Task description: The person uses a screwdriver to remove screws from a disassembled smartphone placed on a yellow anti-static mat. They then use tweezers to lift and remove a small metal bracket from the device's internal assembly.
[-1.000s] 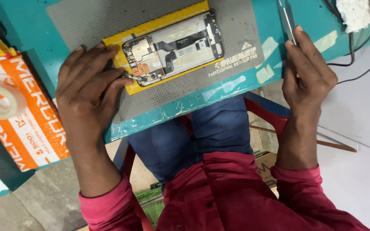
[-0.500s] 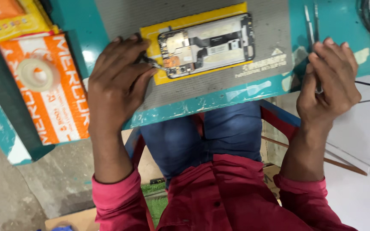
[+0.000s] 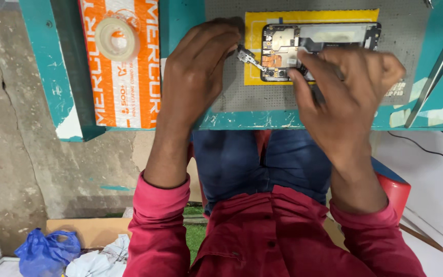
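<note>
Yellow sheet [image 3: 255,46] lay on the grey mat [image 3: 232,97], and the opened phone [image 3: 320,48] sat on it. Our left hand [image 3: 196,72], just left of the phone, was pinched on a small metal part [image 3: 247,56] touching the phone's left end. Our right hand [image 3: 349,87] covered the phone's near edge, fingers curled; we could not tell what it gripped. We judged it best to lift the part slowly while steadying the phone. Its far right end was partly hidden.

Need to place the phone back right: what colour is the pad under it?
Yellow pad, under the opened phone on the grey mat; head view shows it.
</note>
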